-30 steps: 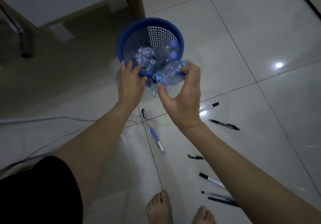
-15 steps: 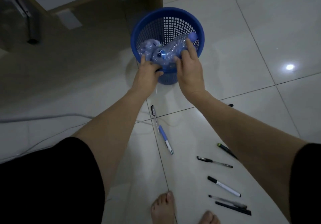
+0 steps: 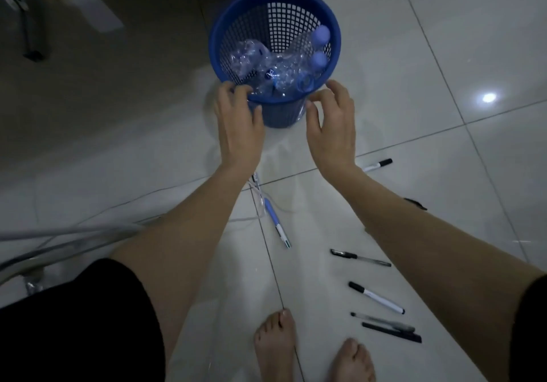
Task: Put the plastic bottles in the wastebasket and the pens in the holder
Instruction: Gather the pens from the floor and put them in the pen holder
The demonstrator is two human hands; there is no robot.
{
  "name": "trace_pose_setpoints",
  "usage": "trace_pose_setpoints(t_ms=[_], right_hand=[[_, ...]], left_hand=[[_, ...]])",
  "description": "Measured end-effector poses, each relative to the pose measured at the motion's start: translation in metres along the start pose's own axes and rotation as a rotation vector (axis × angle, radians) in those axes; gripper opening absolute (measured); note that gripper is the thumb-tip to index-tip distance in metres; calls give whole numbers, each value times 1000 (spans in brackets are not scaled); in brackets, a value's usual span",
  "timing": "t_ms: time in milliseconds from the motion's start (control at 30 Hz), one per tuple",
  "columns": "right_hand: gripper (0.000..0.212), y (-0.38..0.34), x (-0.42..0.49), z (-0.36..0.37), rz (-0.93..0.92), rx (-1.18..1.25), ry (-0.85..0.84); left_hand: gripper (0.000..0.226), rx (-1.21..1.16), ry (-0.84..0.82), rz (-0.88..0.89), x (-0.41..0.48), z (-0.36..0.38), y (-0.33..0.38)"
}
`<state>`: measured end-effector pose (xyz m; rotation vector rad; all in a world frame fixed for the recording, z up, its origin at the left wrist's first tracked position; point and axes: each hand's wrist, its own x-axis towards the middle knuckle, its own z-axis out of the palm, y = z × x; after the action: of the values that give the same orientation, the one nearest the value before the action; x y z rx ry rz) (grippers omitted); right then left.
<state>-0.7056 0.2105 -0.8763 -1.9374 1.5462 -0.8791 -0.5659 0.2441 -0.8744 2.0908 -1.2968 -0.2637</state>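
- Cables [image 3: 59, 233] lie on the floor far to our left, so we could trip on them if we step that way.
- Our left hand [image 3: 238, 124] sits at the near rim of the blue wastebasket [image 3: 225, 20], fingers bent and holding nothing.
- Plastic bottles [image 3: 281, 67] are piled inside the wastebasket, all crushed and shiny. We see none left on the floor.
- The wastebasket looks light, so a bump from our hands could tip it and spill them out.
- Our right hand [image 3: 331, 130] is just beside the rim too, fingers spread wide and empty.
- A blue pen [image 3: 276, 223] lies between our arms, near a thin white cord.
- More pens [image 3: 376, 297] lie on the floor to the right, close to our bare feet [image 3: 276, 346]. We could step on one and slip.
- We cannot see the holder anywhere, so we think the pens come next.
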Motion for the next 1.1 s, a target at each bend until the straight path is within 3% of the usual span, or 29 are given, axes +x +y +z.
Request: trace_pose_setpoints(t_ms=[67, 133, 267, 333, 467, 633, 733, 867, 1100], right_hand=[[12, 14, -25, -6, 20, -16, -15], [12, 30, -55, -9, 70, -55, -92], [17, 60, -119, 0, 159, -176, -285], [21, 72, -146, 15, 186, -218, -395], [29, 90, -180, 56, 204, -265, -562], [30, 102, -200, 107, 197, -312, -546], [24, 108, -206, 123, 156, -367, -489], [10, 114, -209, 129, 104, -389, -440], [17, 119, -220, 86, 308, -277, -472]], left_hand=[[26, 24, 3, -22, -25, 6, -4], [24, 28, -109, -41, -52, 15, -16], [19, 147, -569, -142, -100, 32, -60], [22, 179, -700, -251, -118, 41, -82], [25, 162, -575, -392, -124, 64, -114], [27, 211, -437, -311, -105, 102, -125], [38, 221, -418, -315, -100, 119, -125], [36, 285, -386, -350, -98, 128, -125], [33, 238, -474, -338, -122, 118, -98]])
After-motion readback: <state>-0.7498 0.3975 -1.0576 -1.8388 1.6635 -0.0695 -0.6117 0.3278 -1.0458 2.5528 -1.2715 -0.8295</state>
